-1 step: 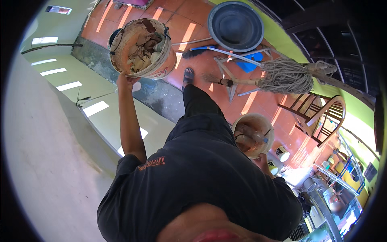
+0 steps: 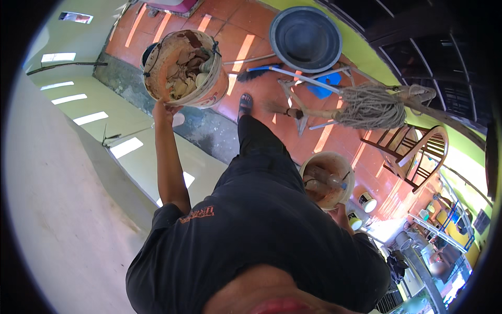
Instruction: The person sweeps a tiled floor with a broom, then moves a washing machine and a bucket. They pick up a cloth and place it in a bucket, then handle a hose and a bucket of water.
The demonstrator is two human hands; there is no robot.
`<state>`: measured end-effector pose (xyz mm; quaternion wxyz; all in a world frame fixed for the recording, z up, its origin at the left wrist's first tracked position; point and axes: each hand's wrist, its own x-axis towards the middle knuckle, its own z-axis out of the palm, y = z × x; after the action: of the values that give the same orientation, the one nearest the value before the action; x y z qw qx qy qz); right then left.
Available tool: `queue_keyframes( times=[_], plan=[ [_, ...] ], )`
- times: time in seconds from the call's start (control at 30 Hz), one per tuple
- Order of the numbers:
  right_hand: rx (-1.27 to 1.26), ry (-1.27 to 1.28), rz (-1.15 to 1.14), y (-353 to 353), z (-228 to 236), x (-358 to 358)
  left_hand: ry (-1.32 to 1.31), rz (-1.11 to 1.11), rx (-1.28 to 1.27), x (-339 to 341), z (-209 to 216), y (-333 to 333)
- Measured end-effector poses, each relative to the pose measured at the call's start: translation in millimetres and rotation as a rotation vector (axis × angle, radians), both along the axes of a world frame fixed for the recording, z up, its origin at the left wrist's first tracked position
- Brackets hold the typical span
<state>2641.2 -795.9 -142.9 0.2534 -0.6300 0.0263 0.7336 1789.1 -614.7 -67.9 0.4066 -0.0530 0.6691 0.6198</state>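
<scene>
Tiled floor striped with sunlight; basin and mop ahead to our right. Our left hand grips the near rim of the large bucket, pale scraps inside. Our right hand holds the small bucket by its rim, beside our hip, clear bottles within.

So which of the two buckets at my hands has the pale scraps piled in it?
The left bucket, gripped by your left hand: pale scraps are heaped inside. The right bucket, at your right hand, shows clear plastic bottles.
</scene>
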Motion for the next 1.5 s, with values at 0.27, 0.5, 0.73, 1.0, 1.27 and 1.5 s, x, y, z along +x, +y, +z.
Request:
queue_keyframes(
  times=[0.27,0.5,0.73,1.0,1.27,1.5],
  plan=[
    [-0.082,-0.073,-0.154,5,29,-103,-0.041,-0.069,-0.029,-108,7,68],
    [-0.167,-0.217,-0.136,28,49,-179,-0.070,-0.064,-0.061,-187,20,110],
    [-0.048,-0.126,-0.232,18,34,-265,-0.122,-0.137,-0.032,-295,18,148],
    [0.277,-0.290,0.170,54,50,-393,-0.132,-0.003,-0.056,-380,16,178],
    [0.201,-0.191,0.084,227,10,-523,-0.042,0.085,-0.025,-454,55,178],
    [0.217,-0.070,0.066,418,-63,-653,-0.084,0.221,0.014,-539,51,175]
  ],
)
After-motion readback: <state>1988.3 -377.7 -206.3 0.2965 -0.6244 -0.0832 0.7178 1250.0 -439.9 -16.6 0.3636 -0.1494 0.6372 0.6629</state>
